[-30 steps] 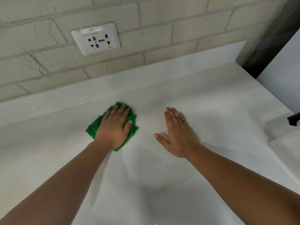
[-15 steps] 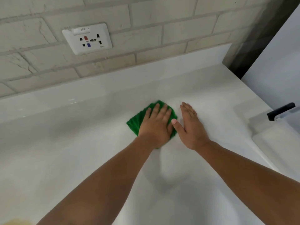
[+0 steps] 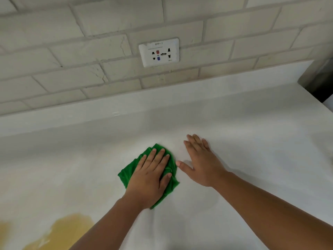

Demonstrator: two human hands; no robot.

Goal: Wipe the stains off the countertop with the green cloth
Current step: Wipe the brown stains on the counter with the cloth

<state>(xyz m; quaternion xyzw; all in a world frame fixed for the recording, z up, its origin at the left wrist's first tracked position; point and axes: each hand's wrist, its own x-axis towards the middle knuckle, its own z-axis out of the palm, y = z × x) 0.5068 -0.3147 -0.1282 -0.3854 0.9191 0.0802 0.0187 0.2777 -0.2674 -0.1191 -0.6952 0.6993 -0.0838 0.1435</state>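
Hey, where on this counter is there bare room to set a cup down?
Widest free patch: the countertop right of the right hand, out to the dark corner. Also bare: the strip between both hands and the raised back ledge, and left of the green cloth, above the yellow stain. Crowded: the middle, where the left hand presses the cloth.

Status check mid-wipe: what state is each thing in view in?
countertop: white, stained at near left.
yellow stain: not yet wiped, apart from the green cloth.
green cloth: crumpled, pressed flat under the left hand.
left hand: fingers straight, pressing down.
right hand: flat on the countertop, holding nothing.
wall socket: nothing plugged in.
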